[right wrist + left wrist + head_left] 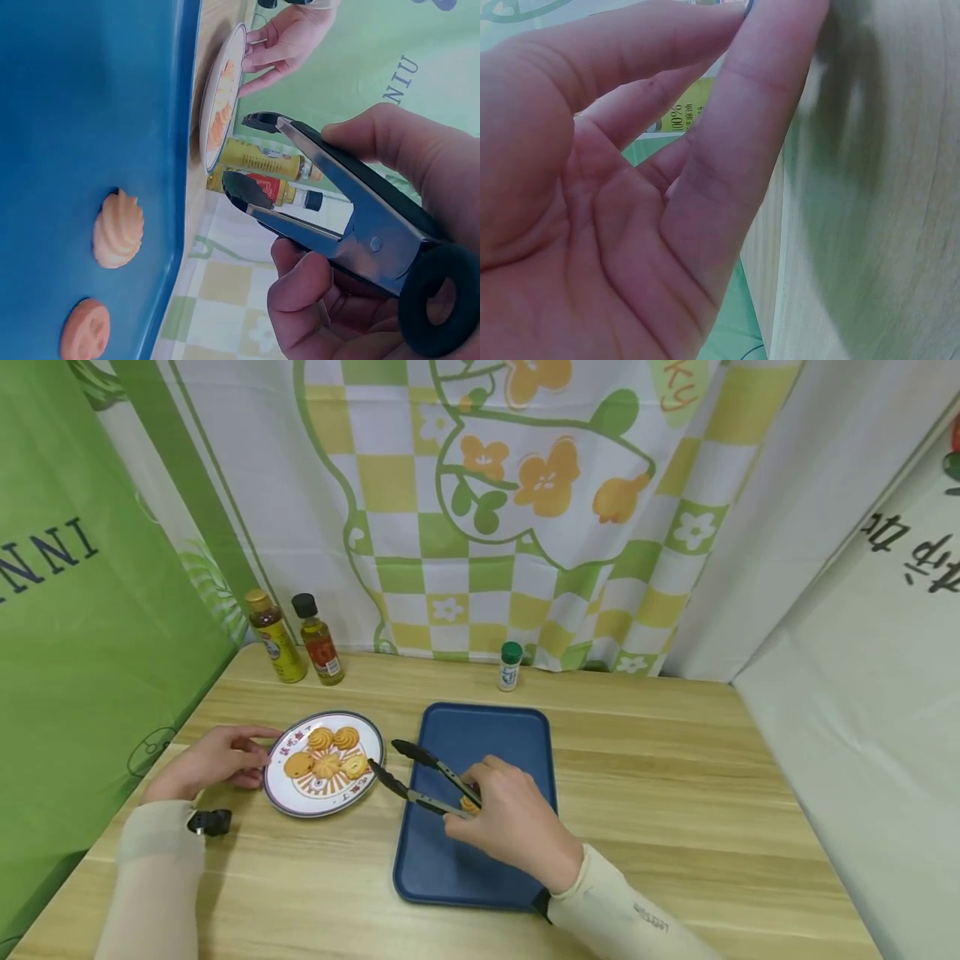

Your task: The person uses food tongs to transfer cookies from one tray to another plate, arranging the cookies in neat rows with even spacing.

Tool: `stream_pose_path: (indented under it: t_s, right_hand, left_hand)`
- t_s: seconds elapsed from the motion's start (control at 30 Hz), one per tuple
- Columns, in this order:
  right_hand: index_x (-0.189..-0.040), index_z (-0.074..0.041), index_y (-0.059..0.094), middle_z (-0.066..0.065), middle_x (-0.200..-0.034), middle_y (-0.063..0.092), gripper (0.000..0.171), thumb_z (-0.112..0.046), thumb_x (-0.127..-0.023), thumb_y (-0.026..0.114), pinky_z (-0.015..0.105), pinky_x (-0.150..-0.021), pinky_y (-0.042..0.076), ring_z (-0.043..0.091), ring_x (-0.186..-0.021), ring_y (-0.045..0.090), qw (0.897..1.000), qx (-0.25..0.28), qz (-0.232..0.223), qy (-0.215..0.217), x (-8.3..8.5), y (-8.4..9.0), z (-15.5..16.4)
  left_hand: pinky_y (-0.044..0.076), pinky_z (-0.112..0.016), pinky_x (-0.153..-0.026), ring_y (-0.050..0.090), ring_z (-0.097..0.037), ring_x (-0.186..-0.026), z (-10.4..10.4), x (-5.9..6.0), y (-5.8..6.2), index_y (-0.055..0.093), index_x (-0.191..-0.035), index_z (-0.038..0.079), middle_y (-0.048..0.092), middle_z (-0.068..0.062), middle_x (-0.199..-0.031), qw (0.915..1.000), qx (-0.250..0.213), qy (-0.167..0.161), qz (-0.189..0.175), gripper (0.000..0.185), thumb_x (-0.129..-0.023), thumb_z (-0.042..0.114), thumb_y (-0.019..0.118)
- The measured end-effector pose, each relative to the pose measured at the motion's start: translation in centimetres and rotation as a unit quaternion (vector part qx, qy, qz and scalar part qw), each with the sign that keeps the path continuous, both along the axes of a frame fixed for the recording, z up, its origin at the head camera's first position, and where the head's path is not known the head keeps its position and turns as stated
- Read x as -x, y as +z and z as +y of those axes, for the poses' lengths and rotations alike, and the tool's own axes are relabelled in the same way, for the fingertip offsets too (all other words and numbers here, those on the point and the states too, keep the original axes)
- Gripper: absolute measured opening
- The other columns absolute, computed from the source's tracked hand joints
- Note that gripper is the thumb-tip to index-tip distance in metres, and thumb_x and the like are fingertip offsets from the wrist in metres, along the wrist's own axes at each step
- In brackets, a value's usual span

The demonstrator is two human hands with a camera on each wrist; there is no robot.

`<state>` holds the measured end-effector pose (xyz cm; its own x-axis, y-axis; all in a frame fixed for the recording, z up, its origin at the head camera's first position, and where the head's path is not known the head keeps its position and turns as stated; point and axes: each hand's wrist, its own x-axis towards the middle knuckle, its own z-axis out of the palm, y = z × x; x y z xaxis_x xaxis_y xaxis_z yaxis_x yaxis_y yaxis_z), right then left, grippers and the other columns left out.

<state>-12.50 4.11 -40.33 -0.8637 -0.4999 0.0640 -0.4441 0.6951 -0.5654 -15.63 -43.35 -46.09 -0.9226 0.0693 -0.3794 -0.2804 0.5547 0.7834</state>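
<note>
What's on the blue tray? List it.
A swirled cookie and a dimpled cookie show; the right hand and tongs hide part of the tray, so anything else there is unseen.

In front of you, a table (675,793) with light wood grain is carrying several things. On your left, a round white plate (300,806) with a dark rim is resting on it. To the right of the plate, and apart from it, a blue rectangular tray (487,727) is lying. At the far left, a yellow-labelled bottle (277,639) and a red-labelled bottle (321,647) are standing side by side. Beyond the tray, a small green-capped shaker (509,670) is standing near the far edge.
</note>
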Motion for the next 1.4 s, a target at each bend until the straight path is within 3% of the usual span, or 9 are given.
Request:
stream_pose_path:
  t_s: [0.27,0.37,0.43,0.53,0.63,0.9,1.07,1.4]
  right_hand:
    - [-0.117,-0.003,0.082,0.000,-0.095,0.068,0.039,-0.028,-0.087,0.091,0.026,-0.060,0.041,0.014,-0.076,0.051,1.000,-0.018,0.007,-0.003,-1.7,0.0,2.5]
    - [-0.119,-0.004,0.082,0.005,-0.110,0.076,0.042,-0.030,-0.087,0.091,0.032,-0.067,0.057,0.018,-0.088,0.066,1.000,-0.022,0.002,-0.004,-2.2,-0.1,3.2]
    - [-0.118,-0.004,0.083,0.007,-0.113,0.077,0.043,-0.030,-0.086,0.092,0.033,-0.070,0.060,0.018,-0.091,0.068,1.000,-0.026,0.004,-0.008,-2.5,-0.2,3.7]
    - [-0.117,-0.005,0.083,0.003,-0.106,0.075,0.043,-0.030,-0.083,0.095,0.030,-0.068,0.057,0.016,-0.087,0.064,0.999,-0.027,0.011,-0.020,-3.2,-0.4,4.7]
    - [-0.115,-0.006,0.083,-0.005,-0.093,0.066,0.043,-0.029,-0.080,0.096,0.023,-0.061,0.043,0.010,-0.078,0.050,0.999,-0.026,0.017,-0.040,-3.8,-0.6,5.8]
    - [-0.115,-0.010,0.083,-0.008,-0.097,0.068,0.048,-0.034,-0.076,0.099,0.023,-0.064,0.048,0.006,-0.080,0.053,0.994,-0.048,0.023,-0.095,-5.1,-1.2,9.0]
    - [-0.114,-0.013,0.084,-0.008,-0.097,0.069,0.049,-0.038,-0.075,0.099,0.025,-0.066,0.055,0.006,-0.081,0.059,0.992,-0.069,0.042,-0.099,-5.5,-1.5,9.7]
    - [-0.111,-0.012,0.083,-0.008,-0.097,0.068,0.044,-0.033,-0.075,0.099,0.027,-0.073,0.061,0.007,-0.084,0.062,0.991,-0.061,0.051,-0.105,-6.2,-2.0,10.2]
  left_hand:
    - [0.074,-0.031,-0.080,0.075,-0.017,-0.089,0.0,0.1,0.2,0.037,-0.166,-0.013,0.067,-0.025,-0.123,1.0000,0.008,-0.003,0.002,0.059,-0.112,-0.001,0.058]
    - [0.074,-0.031,-0.080,0.075,-0.017,-0.088,0.1,0.0,0.2,0.038,-0.165,-0.013,0.068,-0.024,-0.121,1.0000,0.009,-0.003,0.002,0.059,-0.111,-0.001,0.059]
    - [0.074,-0.031,-0.079,0.075,-0.017,-0.088,0.2,0.0,0.2,0.038,-0.165,-0.013,0.069,-0.024,-0.121,1.0000,0.009,-0.003,0.002,0.059,-0.111,-0.001,0.060]
    - [0.074,-0.031,-0.079,0.076,-0.017,-0.087,0.4,0.0,0.2,0.039,-0.165,-0.013,0.069,-0.024,-0.121,1.0000,0.006,-0.002,0.001,0.060,-0.111,0.000,0.060]
    - [0.074,-0.031,-0.080,0.075,-0.017,-0.088,0.6,0.1,0.3,0.038,-0.165,-0.013,0.068,-0.024,-0.122,1.0000,0.006,-0.004,-0.001,0.059,-0.111,-0.001,0.060]
    - [0.074,-0.030,-0.080,0.075,-0.016,-0.089,0.7,0.3,0.6,0.037,-0.166,-0.013,0.067,-0.024,-0.122,0.9999,0.008,-0.008,-0.001,0.059,-0.112,-0.001,0.058]
    - [0.074,-0.031,-0.080,0.076,-0.017,-0.090,0.2,0.0,0.5,0.037,-0.166,-0.013,0.067,-0.025,-0.122,0.9998,0.017,-0.008,0.004,0.059,-0.112,-0.002,0.058]
    - [0.074,-0.031,-0.081,0.076,-0.016,-0.090,0.3,-0.2,0.5,0.038,-0.166,-0.013,0.068,-0.024,-0.123,0.9999,0.010,-0.005,-0.002,0.060,-0.112,-0.001,0.059]
